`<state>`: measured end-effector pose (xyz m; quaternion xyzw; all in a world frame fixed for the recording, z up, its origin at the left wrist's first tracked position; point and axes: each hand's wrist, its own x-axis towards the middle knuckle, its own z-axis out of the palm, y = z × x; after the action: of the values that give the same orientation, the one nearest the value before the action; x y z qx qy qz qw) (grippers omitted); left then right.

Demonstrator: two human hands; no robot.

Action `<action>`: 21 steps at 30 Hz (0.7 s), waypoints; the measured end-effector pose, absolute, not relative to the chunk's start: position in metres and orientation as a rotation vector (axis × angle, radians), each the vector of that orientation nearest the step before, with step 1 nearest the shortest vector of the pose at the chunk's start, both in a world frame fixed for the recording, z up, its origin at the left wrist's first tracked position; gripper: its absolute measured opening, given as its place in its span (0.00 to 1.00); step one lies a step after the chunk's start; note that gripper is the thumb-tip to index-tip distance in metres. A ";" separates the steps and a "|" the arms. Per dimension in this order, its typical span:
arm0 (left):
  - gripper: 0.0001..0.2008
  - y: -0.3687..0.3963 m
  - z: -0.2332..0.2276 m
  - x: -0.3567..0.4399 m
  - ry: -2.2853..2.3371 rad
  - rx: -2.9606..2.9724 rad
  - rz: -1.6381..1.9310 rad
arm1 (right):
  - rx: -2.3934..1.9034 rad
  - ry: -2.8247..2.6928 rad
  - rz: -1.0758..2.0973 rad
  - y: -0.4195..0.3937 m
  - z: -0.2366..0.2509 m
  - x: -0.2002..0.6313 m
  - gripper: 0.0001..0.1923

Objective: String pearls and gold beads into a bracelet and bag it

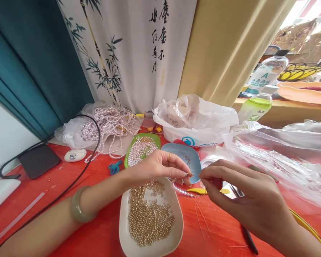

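My left hand (164,167) is closed in a pinch on a short beaded end, with a few tiny gold and pearl beads (188,174) showing at the fingertips. A strand of pearl beads (184,192) hangs below it. Opposite, my right hand (240,182) pinches a thin, pale thread that runs across the small gap from the left fingertips. Under the left hand sits a white tray (178,217) of gold beads (149,223). Just behind the hands are a blue tray (173,147) with small metallic bits and a green tray (127,159) of pearl beads (140,150).
Pliers with yellow handles (200,191) and another black-handled tool (248,239) lie near my right hand. A pile of pearl strands (109,123), a white plastic bag (198,121), a phone (39,160), an earphone case (75,155) and a black cable (92,157) surround the workspace.
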<state>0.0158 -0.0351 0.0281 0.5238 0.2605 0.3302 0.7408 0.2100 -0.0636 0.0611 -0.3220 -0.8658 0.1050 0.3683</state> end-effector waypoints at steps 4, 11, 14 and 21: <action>0.04 -0.035 0.028 0.015 0.585 1.163 0.717 | -0.822 -2.208 0.253 -0.063 0.063 0.208 0.08; 0.04 -0.035 0.028 0.015 0.570 1.159 0.714 | -0.810 -2.211 0.251 -0.062 0.063 0.208 0.08; 0.04 -0.035 0.028 0.015 0.569 1.166 0.718 | -0.814 -2.217 0.254 -0.062 0.063 0.208 0.08; 0.05 -0.036 0.030 0.015 0.619 1.180 0.699 | -0.827 -2.231 0.262 -0.062 0.062 0.208 0.08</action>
<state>0.0147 -0.0364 0.0304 0.5358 0.2811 0.3173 0.7302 0.2078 -0.0624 0.0625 -0.3215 -0.8675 0.1021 0.3655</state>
